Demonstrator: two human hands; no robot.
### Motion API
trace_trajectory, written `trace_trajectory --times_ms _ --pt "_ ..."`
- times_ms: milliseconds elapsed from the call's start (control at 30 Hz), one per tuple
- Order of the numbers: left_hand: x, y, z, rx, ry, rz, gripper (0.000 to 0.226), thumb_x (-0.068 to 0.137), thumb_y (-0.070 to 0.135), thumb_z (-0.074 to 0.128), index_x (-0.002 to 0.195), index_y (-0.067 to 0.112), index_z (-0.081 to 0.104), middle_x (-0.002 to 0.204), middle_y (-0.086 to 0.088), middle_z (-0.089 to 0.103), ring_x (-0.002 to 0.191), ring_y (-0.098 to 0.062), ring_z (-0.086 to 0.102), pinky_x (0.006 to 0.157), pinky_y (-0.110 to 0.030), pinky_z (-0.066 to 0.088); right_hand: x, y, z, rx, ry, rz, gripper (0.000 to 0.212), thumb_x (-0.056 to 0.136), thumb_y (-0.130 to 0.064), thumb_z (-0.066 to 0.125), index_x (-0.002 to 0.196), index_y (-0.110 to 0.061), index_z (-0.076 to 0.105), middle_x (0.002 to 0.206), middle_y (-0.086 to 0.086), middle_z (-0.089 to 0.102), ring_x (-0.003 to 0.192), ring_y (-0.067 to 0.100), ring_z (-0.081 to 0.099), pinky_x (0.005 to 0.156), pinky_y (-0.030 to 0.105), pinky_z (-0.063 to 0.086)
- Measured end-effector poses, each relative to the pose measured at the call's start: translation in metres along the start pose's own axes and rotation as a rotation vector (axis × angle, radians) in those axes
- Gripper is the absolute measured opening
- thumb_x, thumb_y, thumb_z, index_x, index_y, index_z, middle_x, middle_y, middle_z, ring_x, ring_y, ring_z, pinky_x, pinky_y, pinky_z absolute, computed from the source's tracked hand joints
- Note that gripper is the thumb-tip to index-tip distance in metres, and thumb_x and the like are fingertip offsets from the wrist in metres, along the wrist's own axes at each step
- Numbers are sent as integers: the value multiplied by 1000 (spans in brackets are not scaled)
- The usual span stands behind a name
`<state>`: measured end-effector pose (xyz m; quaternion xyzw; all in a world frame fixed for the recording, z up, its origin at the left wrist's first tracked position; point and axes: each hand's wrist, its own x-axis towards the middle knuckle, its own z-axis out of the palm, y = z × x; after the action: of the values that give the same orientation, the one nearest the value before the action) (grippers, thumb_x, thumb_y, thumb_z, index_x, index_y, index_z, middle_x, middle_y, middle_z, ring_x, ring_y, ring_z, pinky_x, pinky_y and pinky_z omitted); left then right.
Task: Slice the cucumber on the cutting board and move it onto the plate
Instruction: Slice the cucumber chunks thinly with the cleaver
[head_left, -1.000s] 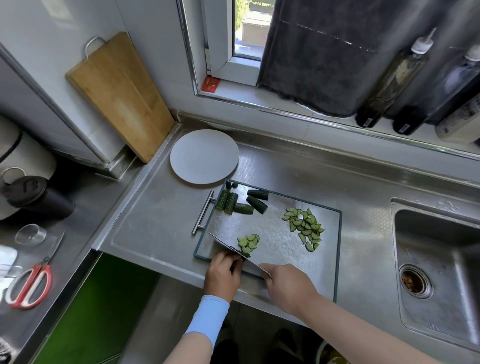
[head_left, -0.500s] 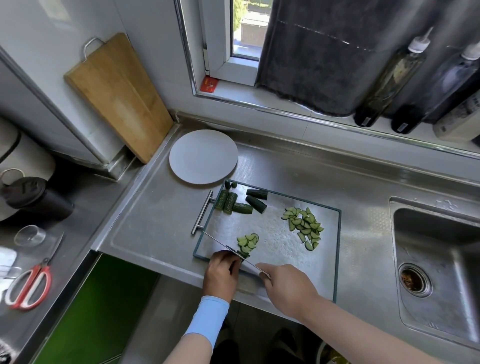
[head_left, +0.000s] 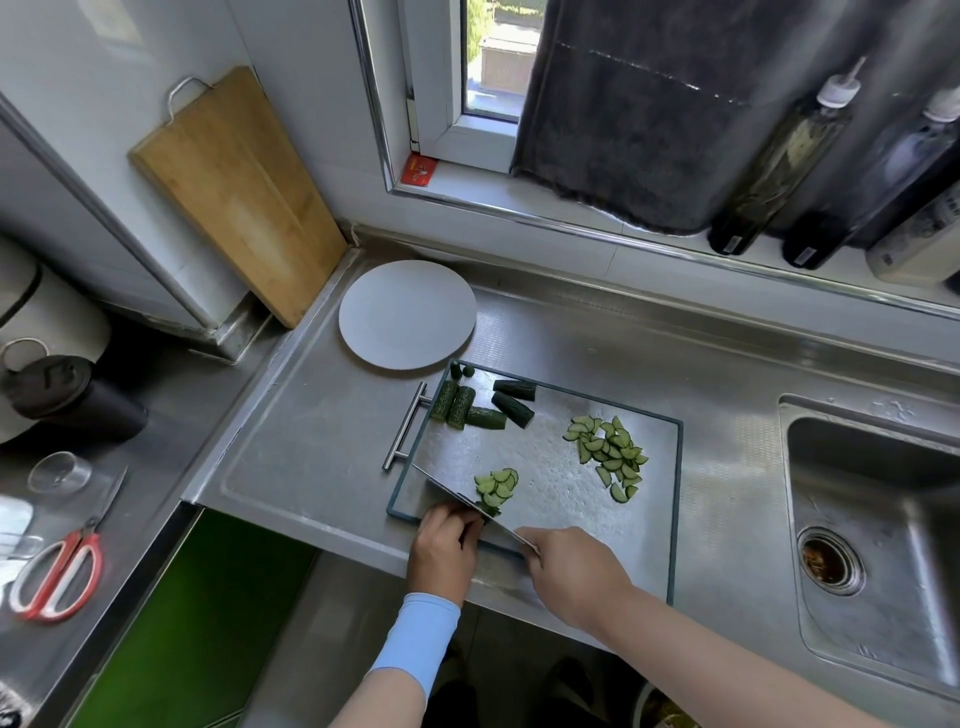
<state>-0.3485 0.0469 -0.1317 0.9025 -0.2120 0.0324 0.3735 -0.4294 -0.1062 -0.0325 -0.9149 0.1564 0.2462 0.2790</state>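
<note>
The left hand's (head_left: 441, 551) fingers (head_left: 469, 524) curl onto the cucumber stub (head_left: 491, 508) at the cutting board's (head_left: 550, 514) near left edge. The right hand (head_left: 571, 577) grips the knife (head_left: 457, 496), blade against the stub. Fresh slices (head_left: 497, 483) lie beside the blade, a bigger heap (head_left: 608, 454) lies further right, and chunks (head_left: 483, 408) lie near the plate (head_left: 408, 314).

Daylight comes in through the window (head_left: 491, 62), half masked by a dark curtain (head_left: 623, 114), and falls soft and even on the counter (head_left: 597, 353) below it (a pale sheen on the cutting board (head_left: 550, 467), no hard glare). Shadows are faint. Wide-angle bowing tilts the bottles (head_left: 779, 166) right of the window; the far left looks soft.
</note>
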Motion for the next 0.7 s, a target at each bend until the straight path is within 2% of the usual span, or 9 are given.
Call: trace_trajectory --times_ms 67,133,467,533,600,700 --pt "-1 0 0 -3 -3 -8 19 70 0 81 85 10 75 86 -4 66 83 -18 59 81 -17 43 1 0 0 -5 -4 5 20 100 -21 38 84 -30 47 70 -3 53 70 25 52 67 37 47" --pt "-1 -1 1 -3 4 -11 19 71 1 81 85 10 74 87 -5 65 84 -17 57 82 -18 43 1 0 0 -11 -3 4 20 100 -22 38 83 -30 46 70 -2 53 67 23 49 67 37 47" --pt "0 -2 0 -8 6 -11 17 72 3 81 85 11 73 85 -4 63 82 -18 57 79 -18 43 1 2 -3 14 22 -25 21 102 -25 38 90 -27 55 70 -4 54 73 25 56 66 36 47" --pt "0 -1 -1 -1 7 -6 15 73 5 80 85 12 74 87 -4 64 83 -18 57 81 -18 43 -1 3 -2 24 40 -38 25 103 -28 38 105 -32 62 75 -8 55 74 22 55 68 34 44" --pt "1 -1 -1 5 11 -14 13 75 7 79 86 12 74 90 -4 65 85 -17 58 84 -18 44 -3 4 0 41 68 -40 32 105 -33 38 127 -35 61 84 -5 60 75 14 49 70 27 41" --pt "0 -2 1 13 15 -16 12 76 8 78 86 12 74 91 -5 65 86 -16 57 87 -17 43 -5 5 1 49 80 -44 37 106 -35 37 136 -35 58 94 0 67 77 10 44 74 22 36"
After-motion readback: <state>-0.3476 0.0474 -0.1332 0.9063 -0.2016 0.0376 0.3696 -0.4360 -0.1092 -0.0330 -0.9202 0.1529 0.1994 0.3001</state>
